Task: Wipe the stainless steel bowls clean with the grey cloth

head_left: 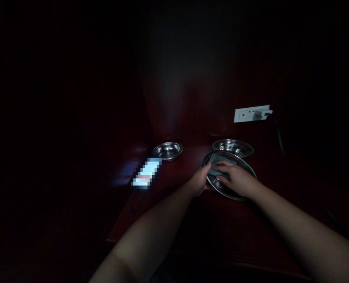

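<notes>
My left hand (pixel 202 182) grips the left rim of a round steel plate (pixel 225 192), thumb on top and fingers underneath. The plate is tilted a little above the dark red table. Inside it lies a grey-green cloth (pixel 216 160), bunched toward the far left side. My right hand (pixel 236 177) presses on the cloth with its fingers spread over it. Right behind the plate stands another shiny steel dish (pixel 232 146), partly covered by it. Farther left, a steel bowl (pixel 168 151) sits on the table.
A lit phone (pixel 147 173), its screen blurred out, is at the table's left side with a thin cable (pixel 136 204) below it. On the back wall is a white socket plate (pixel 251 113) with a plugged-in adapter and a dark cord (pixel 279 135). The surroundings are very dark.
</notes>
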`<state>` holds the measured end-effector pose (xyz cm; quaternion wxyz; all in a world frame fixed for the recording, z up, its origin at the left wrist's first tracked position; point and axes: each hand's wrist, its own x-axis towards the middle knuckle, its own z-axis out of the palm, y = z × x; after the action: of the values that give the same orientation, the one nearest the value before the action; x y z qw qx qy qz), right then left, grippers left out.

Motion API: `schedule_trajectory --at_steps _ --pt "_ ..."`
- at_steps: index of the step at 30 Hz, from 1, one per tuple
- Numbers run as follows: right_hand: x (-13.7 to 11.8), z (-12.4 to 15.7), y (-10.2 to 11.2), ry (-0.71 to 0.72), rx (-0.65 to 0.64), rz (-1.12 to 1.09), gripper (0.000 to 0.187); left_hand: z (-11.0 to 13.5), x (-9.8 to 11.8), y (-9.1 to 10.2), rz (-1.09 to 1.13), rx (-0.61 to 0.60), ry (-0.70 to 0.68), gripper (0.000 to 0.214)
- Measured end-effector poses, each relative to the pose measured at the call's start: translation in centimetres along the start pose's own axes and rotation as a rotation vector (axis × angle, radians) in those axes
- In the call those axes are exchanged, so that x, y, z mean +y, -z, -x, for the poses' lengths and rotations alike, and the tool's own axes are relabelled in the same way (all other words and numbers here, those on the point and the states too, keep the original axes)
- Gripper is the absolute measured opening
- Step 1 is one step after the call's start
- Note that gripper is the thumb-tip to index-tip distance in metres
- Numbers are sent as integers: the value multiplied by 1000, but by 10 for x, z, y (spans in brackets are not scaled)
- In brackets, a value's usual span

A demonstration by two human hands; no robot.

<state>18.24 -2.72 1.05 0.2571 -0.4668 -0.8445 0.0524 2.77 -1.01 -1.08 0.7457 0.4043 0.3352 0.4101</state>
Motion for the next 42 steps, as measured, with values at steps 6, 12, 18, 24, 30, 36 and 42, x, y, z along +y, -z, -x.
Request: schedule_trajectory --at_steps 6,12,18,24,30,36,42 --pt "1 -3 11 -114 -18 246 26 2 1 -4 15 129 -15 39" --pt "-4 1 19 -164 -88 279 19 5 2 -5 53 193 -96 39" --pt "-10 5 23 -26 -150 69 12 2 5 -1 131 262 -171 38" --pt "-23 10 29 94 -196 -124 17 1 9 4 159 289 -140 37" --pt "-27 9 27 168 -129 -78 15 7 17 6 122 132 -97 52" --pt "-29 13 35 60 273 -214 22 6 20 15 73 27 -72 67" --pt "-25 10 36 -213 562 -528 33 2 16 10 143 188 -185 48"
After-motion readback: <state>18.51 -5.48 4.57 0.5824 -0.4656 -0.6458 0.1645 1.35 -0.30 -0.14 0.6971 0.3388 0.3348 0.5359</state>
